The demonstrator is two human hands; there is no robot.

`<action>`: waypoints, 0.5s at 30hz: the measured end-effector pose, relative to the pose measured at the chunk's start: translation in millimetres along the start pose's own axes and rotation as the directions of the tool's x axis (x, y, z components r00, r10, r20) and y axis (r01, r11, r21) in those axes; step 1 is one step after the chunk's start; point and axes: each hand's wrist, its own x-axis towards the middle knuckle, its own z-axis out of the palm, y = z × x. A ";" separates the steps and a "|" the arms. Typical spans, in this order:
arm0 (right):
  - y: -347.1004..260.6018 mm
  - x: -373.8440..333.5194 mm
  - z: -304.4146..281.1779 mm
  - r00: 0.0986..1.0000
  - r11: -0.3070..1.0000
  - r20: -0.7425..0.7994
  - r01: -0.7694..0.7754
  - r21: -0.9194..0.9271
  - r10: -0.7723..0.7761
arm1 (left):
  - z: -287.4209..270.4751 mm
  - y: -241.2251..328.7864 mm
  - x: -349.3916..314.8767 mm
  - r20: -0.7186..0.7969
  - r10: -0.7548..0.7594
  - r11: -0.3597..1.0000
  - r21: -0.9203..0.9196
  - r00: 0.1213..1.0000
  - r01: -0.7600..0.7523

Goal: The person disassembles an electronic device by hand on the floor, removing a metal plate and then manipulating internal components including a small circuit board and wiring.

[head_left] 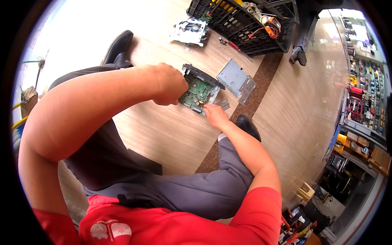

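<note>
On the floor between my legs lies an opened electronic unit (195, 90), a green circuit board in a metal chassis with a black front panel (202, 76) along its far side. My left hand (168, 84) is closed at the unit's left edge, its fingertips partly hidden behind the hand. At the near right corner, my right hand (216, 115) grips the chassis with bent fingers. Just right of the unit, a flat grey metal cover (232, 77) rests on the floor. A small perforated metal piece (222, 104) shows beside my right hand.
Farther off sits a silver disc mechanism (190, 32). A red-handled screwdriver (234, 45) lies by a black plastic crate (245, 30) holding an orange meter (270, 27) with leads. Another person's shoe (298, 56) stands beyond the crate. Stocked shelves (365, 94) line the right.
</note>
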 end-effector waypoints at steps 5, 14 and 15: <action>-15.9 3.7 -8.6 0.982 0.983 0.053 -0.181 -0.040 0.183 | 2.1 -1.7 -1.4 0.008 -0.012 1.000 -0.009 1.000 0.012; -22.2 0.6 -11.7 0.988 0.969 0.131 0.107 -0.222 -0.079 | 0.6 -0.7 -2.2 0.029 -0.021 1.000 -0.017 0.999 0.022; -17.4 2.0 -8.6 0.991 0.977 0.108 0.093 -0.194 -0.073 | 0.5 -0.7 -2.1 0.023 -0.018 1.000 -0.016 1.000 0.019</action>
